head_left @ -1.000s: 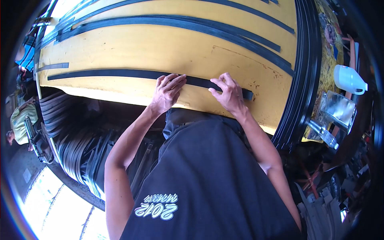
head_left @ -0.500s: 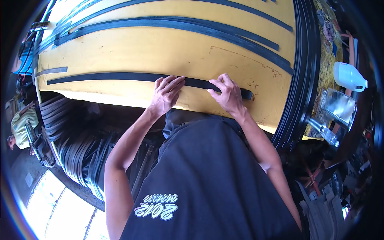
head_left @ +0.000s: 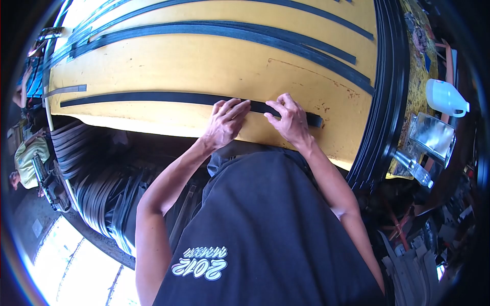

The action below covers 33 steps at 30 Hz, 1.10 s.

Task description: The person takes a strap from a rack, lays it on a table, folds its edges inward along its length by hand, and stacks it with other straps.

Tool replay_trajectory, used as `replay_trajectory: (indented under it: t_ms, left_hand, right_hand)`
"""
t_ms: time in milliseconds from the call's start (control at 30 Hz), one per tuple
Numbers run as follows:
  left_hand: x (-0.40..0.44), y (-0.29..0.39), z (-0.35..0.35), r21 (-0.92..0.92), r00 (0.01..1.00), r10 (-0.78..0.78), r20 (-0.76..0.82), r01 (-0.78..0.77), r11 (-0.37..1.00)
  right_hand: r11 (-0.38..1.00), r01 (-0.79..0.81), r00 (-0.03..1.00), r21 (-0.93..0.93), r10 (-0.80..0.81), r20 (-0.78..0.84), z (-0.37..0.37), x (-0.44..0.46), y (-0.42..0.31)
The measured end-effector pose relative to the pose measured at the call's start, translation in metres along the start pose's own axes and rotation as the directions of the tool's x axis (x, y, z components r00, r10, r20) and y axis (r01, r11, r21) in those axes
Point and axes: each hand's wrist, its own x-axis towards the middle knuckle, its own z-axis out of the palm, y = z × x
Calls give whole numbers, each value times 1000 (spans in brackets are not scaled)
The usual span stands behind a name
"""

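Note:
A long flat black strip (head_left: 153, 97) lies across the near side of the yellow tabletop (head_left: 204, 66); I cannot tell its material. My left hand (head_left: 225, 124) is on the strip right of its middle, fingers held together and bent over it, the fingertips at its far edge. Close by on the right, my right hand (head_left: 290, 120) pinches the strip with thumb and fingers a little short of its right end. Part of the strip is hidden under each hand.
More dark strips (head_left: 229, 31) lie farther back on the table, and a short strip (head_left: 66, 91) sits at the left. Bundled strips (head_left: 388, 81) line the right edge. Beyond are a white jug (head_left: 445, 97), a metal tin (head_left: 432, 135) and a clear bottle (head_left: 416, 169). Another person (head_left: 30, 158) is at left.
My left hand has slid right along the strip, closer to my right hand. My right hand and the strip have hardly moved. At the far left, another person's arm has come into view.

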Motion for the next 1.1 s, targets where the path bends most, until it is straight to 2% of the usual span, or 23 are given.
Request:
replay_trajectory:
  t_ms: [500, 833, 1100]
  left_hand:
    - [6, 7, 8, -61, 1000, 14, -21, -15, 998]
    - [4, 2, 7, -124, 1000, 20, 11, -18, 992]
    - [5, 6, 7, -117, 1000, -6, -26, 2, 993]
  right_hand:
    - [999, -41, 999, -11, 41, 22, -31, -12, 12]
    - [999, -53, 999, -4, 53, 10, -29, -13, 11]
    - [999, -34, 999, 39, 33, 15, -27, -14, 20]
